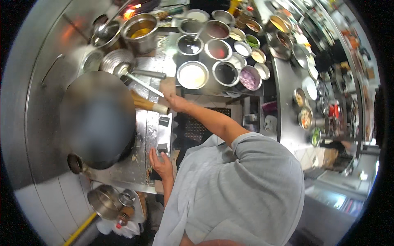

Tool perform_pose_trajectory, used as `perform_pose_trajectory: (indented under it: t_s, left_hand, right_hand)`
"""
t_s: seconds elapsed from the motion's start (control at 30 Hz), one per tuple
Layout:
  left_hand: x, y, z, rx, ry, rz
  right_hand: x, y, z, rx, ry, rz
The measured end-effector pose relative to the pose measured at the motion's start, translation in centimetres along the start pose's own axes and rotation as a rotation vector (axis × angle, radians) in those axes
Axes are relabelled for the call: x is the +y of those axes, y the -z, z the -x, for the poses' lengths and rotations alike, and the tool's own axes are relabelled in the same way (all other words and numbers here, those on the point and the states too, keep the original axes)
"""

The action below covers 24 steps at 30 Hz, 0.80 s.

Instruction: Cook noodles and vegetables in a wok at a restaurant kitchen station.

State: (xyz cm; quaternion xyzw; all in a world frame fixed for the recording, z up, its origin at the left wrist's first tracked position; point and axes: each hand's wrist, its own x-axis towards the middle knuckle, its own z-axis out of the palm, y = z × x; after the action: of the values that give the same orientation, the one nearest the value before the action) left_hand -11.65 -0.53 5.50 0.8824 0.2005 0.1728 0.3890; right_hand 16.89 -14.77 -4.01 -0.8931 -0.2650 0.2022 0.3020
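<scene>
My right hand (175,101) is closed around the end of a long metal handle that belongs to a ladle (137,80). The ladle's bowl rests by a perforated skimmer (117,60) with a dark handle. Just below my grip lies a light wooden handle (147,104), extending from the large wok (98,119) on the range. A heavy blur covers the wok, so its contents cannot be made out. My left hand (162,166) stays low at the range's front edge, fingers apart and holding nothing, close to a small black block (163,147).
A deep pot (140,33) of yellowish liquid stands beyond the wok, near a flame (130,11). Several metal bowls of sauces and ingredients, including chopped purple onion (249,78), fill the far counter. A steel counter (287,98) runs along the right. Pans (106,201) sit at the lower left.
</scene>
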Motion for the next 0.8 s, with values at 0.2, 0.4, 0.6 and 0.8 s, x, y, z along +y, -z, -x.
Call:
perform_pose_trajectory:
  t_s: [0.2,0.4,0.6,0.8]
  left_hand:
    - [2.2,-2.0,-0.9,-0.139,-0.054,0.083]
    - [3.4,-6.2,-0.8,-0.260,0.003,0.233]
    - [7.1,-11.6,-1.0,-0.460,-0.069,0.058]
    - [12.9,-16.1,0.8,-0.468,-0.099,0.042]
  right_hand:
    - [2.3,6.7,11.9,0.578,0.067,-0.097]
    - [13.4,18.4,21.0,1.042,-0.534,0.239]
    - [23.3,21.1,20.8,0.404,-0.932,0.170]
    - [24.5,19.9,19.4,0.506,-0.865,0.207]
